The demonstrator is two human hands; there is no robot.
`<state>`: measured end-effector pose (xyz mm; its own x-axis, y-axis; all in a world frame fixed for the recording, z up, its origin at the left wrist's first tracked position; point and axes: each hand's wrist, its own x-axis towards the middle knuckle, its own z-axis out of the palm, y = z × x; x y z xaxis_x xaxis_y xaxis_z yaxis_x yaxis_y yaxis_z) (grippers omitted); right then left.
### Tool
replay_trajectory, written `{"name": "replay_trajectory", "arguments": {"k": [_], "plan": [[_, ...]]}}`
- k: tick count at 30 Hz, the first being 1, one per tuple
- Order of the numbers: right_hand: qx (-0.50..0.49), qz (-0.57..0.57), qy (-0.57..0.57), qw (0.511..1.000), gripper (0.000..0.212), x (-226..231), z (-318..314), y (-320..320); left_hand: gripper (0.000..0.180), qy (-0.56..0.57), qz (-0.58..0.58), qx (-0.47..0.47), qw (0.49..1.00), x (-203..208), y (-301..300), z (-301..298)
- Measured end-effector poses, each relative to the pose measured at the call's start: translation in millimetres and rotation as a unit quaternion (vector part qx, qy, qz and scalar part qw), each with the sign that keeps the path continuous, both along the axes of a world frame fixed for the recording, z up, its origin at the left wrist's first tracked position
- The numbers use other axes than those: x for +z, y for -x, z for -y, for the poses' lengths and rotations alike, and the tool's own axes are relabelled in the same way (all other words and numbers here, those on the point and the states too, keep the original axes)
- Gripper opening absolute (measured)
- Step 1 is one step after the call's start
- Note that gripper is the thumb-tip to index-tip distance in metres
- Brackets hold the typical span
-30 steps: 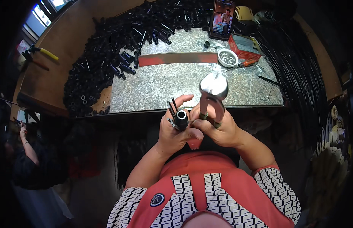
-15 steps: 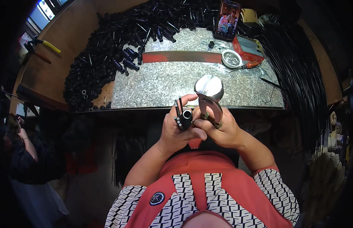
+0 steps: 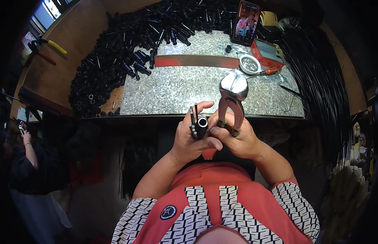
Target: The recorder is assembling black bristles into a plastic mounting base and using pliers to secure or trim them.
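My left hand (image 3: 188, 140) is closed round a black plastic tube (image 3: 201, 126) with a pale round opening at its end. Several thin black rods (image 3: 193, 116) stand along the tube's left side, between it and my fingers. In my right hand (image 3: 244, 140) is a pair of end-cutting pincers (image 3: 233, 88), with a broad shiny head pointing away over the bench edge. My right thumb and fingertips meet close to the tube, and whether they pinch something small there is hidden. The pincers' lower handles disappear inside my right palm.
Black plastic parts (image 3: 115, 53) are heaped along the bench's back and left. On the speckled top (image 3: 164, 95) lie a flat red-grey bar (image 3: 197, 61), a white bowl (image 3: 249, 64) and an orange-handled screwdriver (image 3: 270, 71). A phone (image 3: 246, 22) and long black rods (image 3: 319, 77) stand right. Another person (image 3: 32, 162) works left.
The pincers' head has swung up and to the right, away from the tube. My left hand keeps its hold on the tube and rods. The view has shifted slightly.
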<state>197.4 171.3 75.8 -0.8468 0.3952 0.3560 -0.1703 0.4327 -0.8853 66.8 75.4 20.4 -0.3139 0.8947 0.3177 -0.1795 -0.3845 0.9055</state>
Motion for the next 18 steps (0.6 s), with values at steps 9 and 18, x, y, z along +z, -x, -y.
{"name": "replay_trajectory", "arguments": {"k": [9, 18], "plan": [[-0.022, -0.032, -0.086, 0.996, 0.02, -10, 2, 0, 0.092, -0.052, -0.159, 0.051, 0.985, -4, 9, -3], [-0.008, -0.097, -0.13, 0.987, 0.016, -1, 10, 18, 0.083, 0.095, 0.014, -0.076, 0.992, 16, 20, 17]]}}
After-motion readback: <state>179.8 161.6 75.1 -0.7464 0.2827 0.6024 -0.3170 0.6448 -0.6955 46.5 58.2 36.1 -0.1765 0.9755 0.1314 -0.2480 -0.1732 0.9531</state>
